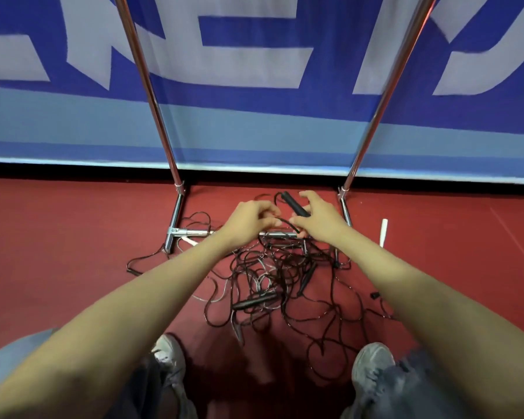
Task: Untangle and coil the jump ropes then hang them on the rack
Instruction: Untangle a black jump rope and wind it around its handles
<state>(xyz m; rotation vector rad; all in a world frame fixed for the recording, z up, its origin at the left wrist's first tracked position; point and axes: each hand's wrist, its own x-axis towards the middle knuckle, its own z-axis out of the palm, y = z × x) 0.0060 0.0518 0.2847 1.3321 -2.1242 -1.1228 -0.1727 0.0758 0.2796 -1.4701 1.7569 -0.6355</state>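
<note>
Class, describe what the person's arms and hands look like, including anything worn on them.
The left hand and right hand wear no gloves, and no rings, watch or bracelet show. The arms behind them are bare past the elbow. By the left upper arm there is grey-blue fabric, probably a short sleeve.

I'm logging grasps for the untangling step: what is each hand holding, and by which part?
The right hand holds a black handle by its lower end; the left hand pinches a black cord just beside that handle.
</note>
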